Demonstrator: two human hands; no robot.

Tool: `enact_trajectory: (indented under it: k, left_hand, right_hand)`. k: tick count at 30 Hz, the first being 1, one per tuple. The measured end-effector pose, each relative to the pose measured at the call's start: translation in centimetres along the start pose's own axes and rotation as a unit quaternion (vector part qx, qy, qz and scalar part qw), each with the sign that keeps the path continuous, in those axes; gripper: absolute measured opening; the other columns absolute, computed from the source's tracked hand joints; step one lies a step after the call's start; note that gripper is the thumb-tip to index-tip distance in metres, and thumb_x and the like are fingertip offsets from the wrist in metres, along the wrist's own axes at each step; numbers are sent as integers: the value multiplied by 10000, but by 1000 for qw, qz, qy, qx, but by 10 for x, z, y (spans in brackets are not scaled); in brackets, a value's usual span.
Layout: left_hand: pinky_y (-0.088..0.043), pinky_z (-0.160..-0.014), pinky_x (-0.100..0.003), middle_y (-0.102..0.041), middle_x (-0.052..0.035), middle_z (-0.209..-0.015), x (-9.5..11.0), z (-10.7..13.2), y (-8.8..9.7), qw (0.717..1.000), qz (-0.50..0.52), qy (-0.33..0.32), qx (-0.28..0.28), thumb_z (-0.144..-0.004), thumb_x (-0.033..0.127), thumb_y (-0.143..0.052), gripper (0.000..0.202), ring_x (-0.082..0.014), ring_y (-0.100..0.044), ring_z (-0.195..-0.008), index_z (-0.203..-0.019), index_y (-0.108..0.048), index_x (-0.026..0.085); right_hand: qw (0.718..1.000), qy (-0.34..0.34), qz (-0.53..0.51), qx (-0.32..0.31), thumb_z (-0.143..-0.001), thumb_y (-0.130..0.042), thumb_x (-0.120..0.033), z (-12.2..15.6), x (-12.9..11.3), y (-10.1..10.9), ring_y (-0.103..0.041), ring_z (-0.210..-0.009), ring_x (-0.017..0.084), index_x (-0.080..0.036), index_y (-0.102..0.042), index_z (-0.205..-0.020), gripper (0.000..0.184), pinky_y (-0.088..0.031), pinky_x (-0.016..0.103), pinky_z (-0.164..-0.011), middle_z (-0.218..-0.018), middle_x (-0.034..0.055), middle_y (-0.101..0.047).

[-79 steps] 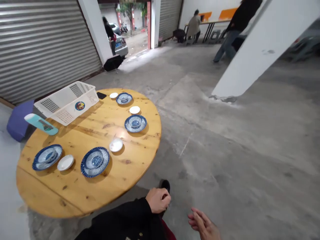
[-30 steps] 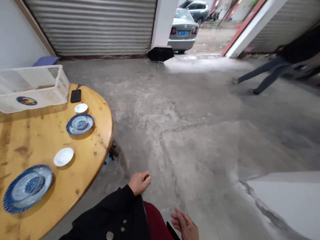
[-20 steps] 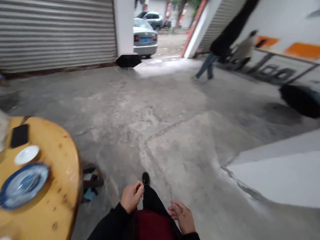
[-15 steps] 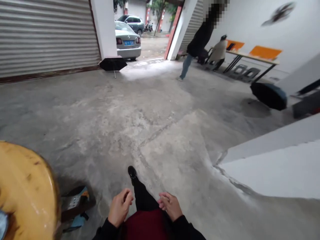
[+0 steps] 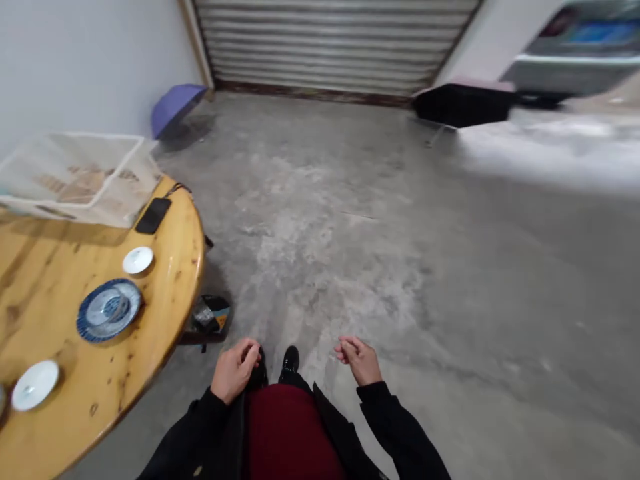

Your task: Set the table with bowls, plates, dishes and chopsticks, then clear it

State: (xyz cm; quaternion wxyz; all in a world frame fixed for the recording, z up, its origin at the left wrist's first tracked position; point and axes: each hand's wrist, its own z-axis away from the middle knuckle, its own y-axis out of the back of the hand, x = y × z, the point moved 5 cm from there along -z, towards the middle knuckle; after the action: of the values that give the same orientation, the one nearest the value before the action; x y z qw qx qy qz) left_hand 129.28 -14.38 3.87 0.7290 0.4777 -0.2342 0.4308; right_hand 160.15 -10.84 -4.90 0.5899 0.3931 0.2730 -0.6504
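My left hand point(image 5: 235, 370) hangs in front of my body, its fingers curled in toward the thumb and nothing showing in them. To its right, my right hand point(image 5: 359, 360) is held in the air over the floor, fingers bent together, also with nothing visible in it. Neither hand touches anything. Nearest to the left hand is a round wooden table point(image 5: 170, 287). On the table are a blue-and-white plate point(image 5: 87, 323), a small white dish point(image 5: 138, 260), another white dish point(image 5: 36, 385), a black phone point(image 5: 153, 215) and a white plastic basket point(image 5: 117, 177) with light brown things inside.
A stool or shelf beneath the table edge holds a bag-like item point(image 5: 213, 313). A purple umbrella point(image 5: 175, 110) stands open by the left wall, and a black umbrella point(image 5: 465, 105) lies open near the roller shutter point(image 5: 335, 47). A car point(image 5: 585, 60) shows blurred outside.
My view has swung left, bringing the tabletop with its dishes and basket into sight. The person and the far table have left the view. My hands are slightly farther apart.
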Motion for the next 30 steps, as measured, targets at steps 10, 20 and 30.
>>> enact_trajectory:
  k: [10, 20, 30]
  left_hand:
    - [-432, -652, -200, -709, 10, -746, 23, -116, 47, 992, 52, 42, 111, -904, 350, -401, 263, -127, -651, -671, -809, -604, 213]
    - [-387, -626, -193, -680, 28, -694, 69, -242, 123, 986, 68, 45, 147, -850, 275, -435, 220, -111, -586, -635, -783, -635, 213]
    - [-447, -656, -207, -700, 6, -745, 49, -300, 183, 930, 145, 156, 300, -879, 341, -418, 245, -130, -642, -674, -816, -616, 213]
  right_hand:
    - [985, -18, 91, -142, -482, -763, -659, -113, -69, -106, -652, -539, 196, -126, -690, -805, 627, -542, 293, -527, -642, 81, -706]
    - [969, -65, 156, -180, -493, -753, -698, -211, -127, -161, -717, -689, 244, -159, -679, -920, 692, -592, 323, -684, -747, 68, -753]
    - [923, -11, 224, -314, -429, -771, -694, -337, -251, -311, -651, -558, 195, -140, -671, -808, 679, -564, 314, -581, -635, 67, -706]
